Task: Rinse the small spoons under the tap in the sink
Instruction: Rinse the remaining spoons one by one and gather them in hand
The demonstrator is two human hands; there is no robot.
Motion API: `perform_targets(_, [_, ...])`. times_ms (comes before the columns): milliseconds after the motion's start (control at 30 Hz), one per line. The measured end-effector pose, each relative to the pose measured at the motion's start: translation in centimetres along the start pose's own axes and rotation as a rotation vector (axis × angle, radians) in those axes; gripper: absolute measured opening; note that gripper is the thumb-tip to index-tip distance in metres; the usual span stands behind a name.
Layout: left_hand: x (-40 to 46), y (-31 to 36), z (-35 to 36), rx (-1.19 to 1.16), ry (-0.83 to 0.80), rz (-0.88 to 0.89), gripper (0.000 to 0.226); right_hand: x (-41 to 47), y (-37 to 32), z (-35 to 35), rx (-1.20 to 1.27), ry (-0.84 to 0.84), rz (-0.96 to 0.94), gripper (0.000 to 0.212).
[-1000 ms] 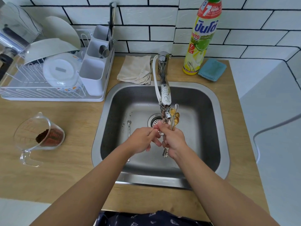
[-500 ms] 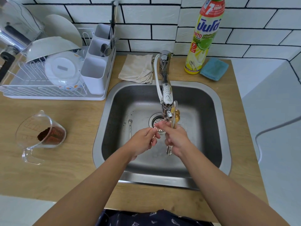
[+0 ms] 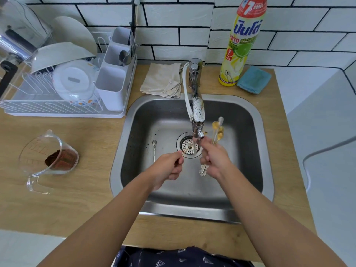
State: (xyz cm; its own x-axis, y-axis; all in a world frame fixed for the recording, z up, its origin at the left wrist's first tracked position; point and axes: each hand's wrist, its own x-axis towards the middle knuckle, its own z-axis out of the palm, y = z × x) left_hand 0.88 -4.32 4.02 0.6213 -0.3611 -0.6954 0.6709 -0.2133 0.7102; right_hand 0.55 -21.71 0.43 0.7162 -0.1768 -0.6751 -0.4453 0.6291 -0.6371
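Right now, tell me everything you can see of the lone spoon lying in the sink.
The lone spoon is small, slim and silver-looking, apparently metal. It lies flat on the bottom of the steel sink, left of the drain strainer, bowl end toward the tap, handle toward the person. No hand touches it; the left hand hovers just to its right. It lies outside the water stream.

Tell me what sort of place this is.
Most likely a home kitchen, at the washing-up spot: a steel sink with a tap set in a wooden counter, a dish rack holding plates and bowls, and a bottle of dish soap against the white tiled wall.
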Motion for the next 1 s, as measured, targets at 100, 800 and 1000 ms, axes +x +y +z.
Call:
perform_targets(100, [0.2, 0.1, 0.1, 0.027, -0.011, -0.063, 0.043, -0.4, 0.3, 0.4, -0.027, -0.026, -0.018, 0.016])
perform_targets(800, [0.3, -0.1, 0.5, -0.058, 0.082, -0.099, 0.029, -0.4, 0.0, 1.0, 0.142, 0.040, -0.012, 0.006])
perform_targets(1000, [0.3, -0.2, 0.8, 0.139, 0.031, -0.070, 0.051, -1.5, 1.9, 0.9, -0.035, -0.065, 0.006, 0.030])
